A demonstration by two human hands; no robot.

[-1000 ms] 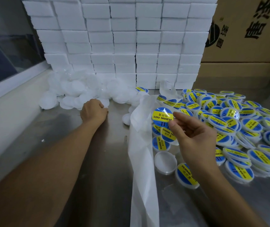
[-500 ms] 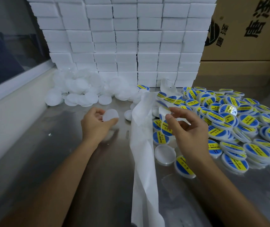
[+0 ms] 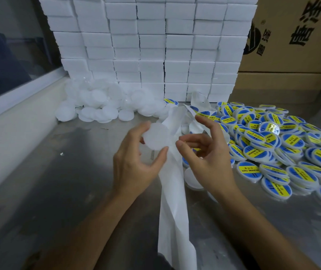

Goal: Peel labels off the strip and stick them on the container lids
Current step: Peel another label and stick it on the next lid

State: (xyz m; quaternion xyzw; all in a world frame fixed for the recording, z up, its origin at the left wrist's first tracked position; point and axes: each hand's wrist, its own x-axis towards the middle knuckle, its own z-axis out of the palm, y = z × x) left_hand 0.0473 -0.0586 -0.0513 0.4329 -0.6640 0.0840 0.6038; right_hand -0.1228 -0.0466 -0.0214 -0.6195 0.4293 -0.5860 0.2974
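Note:
My left hand [image 3: 136,160] grips a blank white lid [image 3: 155,137] by its rim, raised above the metal table. Just to its right, my right hand [image 3: 206,152] has curled fingers with thumb and fingers pinching a label [image 3: 196,149]; only a yellow sliver of it shows. The white backing strip [image 3: 172,193] runs from the table's near edge up between both hands. Blank lids [image 3: 101,106] are heaped at the back left. Labelled blue-and-yellow lids [image 3: 272,137] are heaped on the right.
A wall of white boxes [image 3: 155,45] stands at the back, with cardboard cartons [image 3: 292,36] to its right. A window ledge [image 3: 19,117] borders the left. One blank lid [image 3: 191,179] lies on the table under my right wrist.
My left hand took a blank lid from the heap and brought it to the middle. My right hand left the strip and moved close to the lid.

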